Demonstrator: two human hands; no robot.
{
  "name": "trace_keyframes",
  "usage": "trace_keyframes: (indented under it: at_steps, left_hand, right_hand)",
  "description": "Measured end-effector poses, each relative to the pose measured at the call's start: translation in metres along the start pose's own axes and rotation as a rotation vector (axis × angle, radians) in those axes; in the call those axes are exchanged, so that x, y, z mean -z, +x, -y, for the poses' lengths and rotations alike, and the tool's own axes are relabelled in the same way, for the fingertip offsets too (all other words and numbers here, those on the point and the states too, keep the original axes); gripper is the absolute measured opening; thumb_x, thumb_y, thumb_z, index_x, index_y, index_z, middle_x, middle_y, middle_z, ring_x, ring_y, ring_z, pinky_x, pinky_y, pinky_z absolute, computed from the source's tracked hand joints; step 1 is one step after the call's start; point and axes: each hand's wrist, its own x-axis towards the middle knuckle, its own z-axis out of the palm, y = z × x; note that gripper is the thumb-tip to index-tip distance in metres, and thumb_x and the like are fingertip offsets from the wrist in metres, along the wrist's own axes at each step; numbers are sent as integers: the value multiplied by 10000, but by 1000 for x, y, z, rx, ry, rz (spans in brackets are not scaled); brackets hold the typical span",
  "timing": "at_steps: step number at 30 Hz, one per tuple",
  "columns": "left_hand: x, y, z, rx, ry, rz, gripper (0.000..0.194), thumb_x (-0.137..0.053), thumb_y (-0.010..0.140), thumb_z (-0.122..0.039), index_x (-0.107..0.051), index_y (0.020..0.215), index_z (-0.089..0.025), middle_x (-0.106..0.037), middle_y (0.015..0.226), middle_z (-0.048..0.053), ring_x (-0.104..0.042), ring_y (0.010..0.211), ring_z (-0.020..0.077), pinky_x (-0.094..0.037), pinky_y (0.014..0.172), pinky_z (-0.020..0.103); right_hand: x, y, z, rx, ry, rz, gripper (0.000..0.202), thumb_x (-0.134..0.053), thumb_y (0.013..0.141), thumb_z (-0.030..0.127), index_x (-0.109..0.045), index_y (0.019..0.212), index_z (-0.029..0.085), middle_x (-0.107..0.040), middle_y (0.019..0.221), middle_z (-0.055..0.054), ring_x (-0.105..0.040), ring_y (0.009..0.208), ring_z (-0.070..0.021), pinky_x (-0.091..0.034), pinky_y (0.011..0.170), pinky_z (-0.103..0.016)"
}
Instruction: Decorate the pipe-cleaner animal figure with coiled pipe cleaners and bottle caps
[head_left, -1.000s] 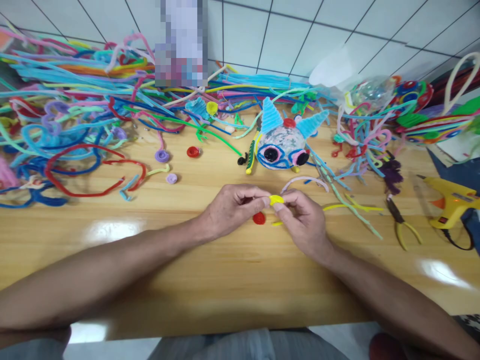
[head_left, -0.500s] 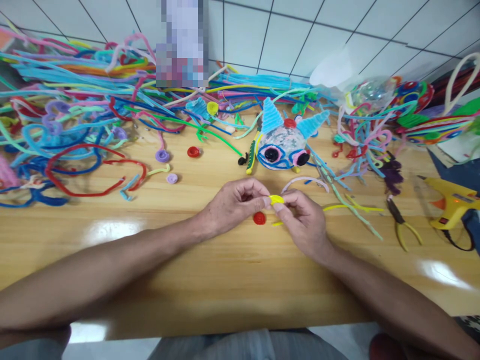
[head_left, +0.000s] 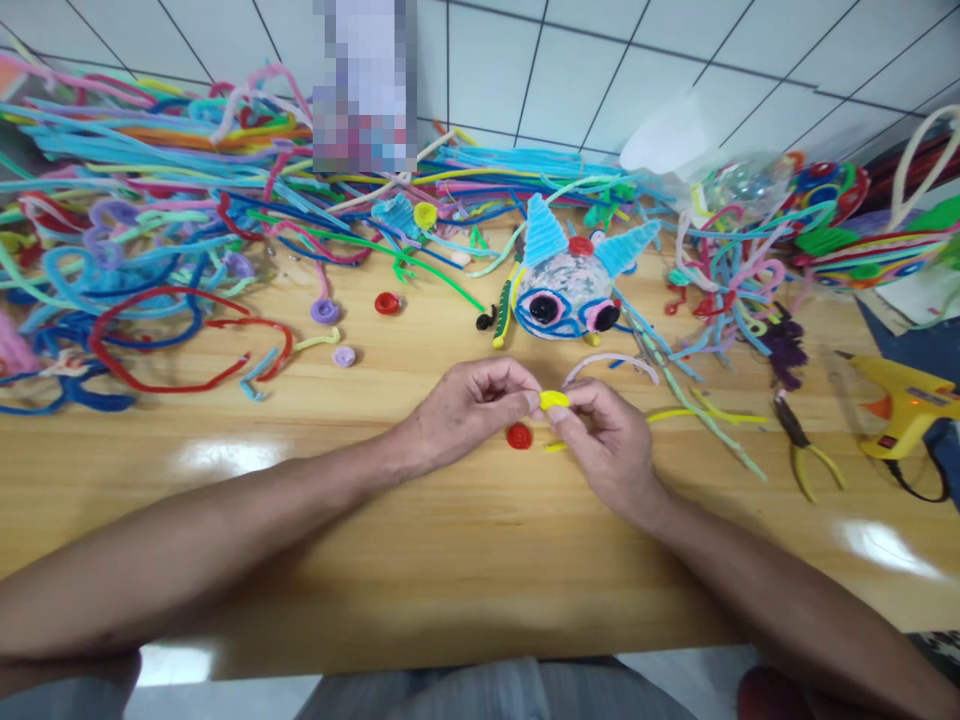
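The left hand and right hand pinch a rounded yellow pipe-cleaner coil, just far-right of a flat red pipe-cleaner spiral — seemingly mid-shaping. The next move likely calls for steady, light pressure.

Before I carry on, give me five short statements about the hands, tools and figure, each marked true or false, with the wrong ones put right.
1. The left hand and right hand meet at the yellow piece. True.
2. The glue gun lies right of the pliers. True.
3. The pliers are in the right hand. False: they lie on the table, apart from it.
4. The figure has light blue ears. True.
5. The yellow piece touches the figure. False: they are apart.
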Motion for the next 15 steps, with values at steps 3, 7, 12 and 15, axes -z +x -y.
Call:
trace_keyframes:
  at_steps: [3,7,12,15]
  left_hand:
    - [0,0,1,-2,-6,0,295,-833,890,-411,-723,893,-138,-741,778,24,-693,658,118,-532,611,219]
    - [0,0,2,2,-10,10,295,-827,892,-410,-716,887,-137,-737,772,24,-695,655,119,-526,606,214]
    - [0,0,2,-1,-4,7,300,-813,901,-417,-717,877,-134,-729,762,20,-687,651,112,-510,602,205]
    - [0,0,1,3,-13,11,300,-813,903,-418,-713,879,-136,-727,766,19,-690,653,113,-513,604,207]
  right_hand:
    - [0,0,-1,16,-2,-5,111,-663,965,223,-648,860,252,-678,768,23,-607,700,-142,-483,661,-292]
    - [0,-1,-2,32,-7,-6,111,-666,966,203,-646,866,248,-666,767,32,-601,695,-132,-481,658,-280]
    - [0,-1,-2,38,-14,-11,110,-669,969,218,-648,865,246,-660,770,34,-597,695,-130,-481,655,-276]
    - [0,-1,-2,27,-12,-13,110,-668,965,227,-647,859,246,-665,766,29,-601,690,-136,-485,647,-281]
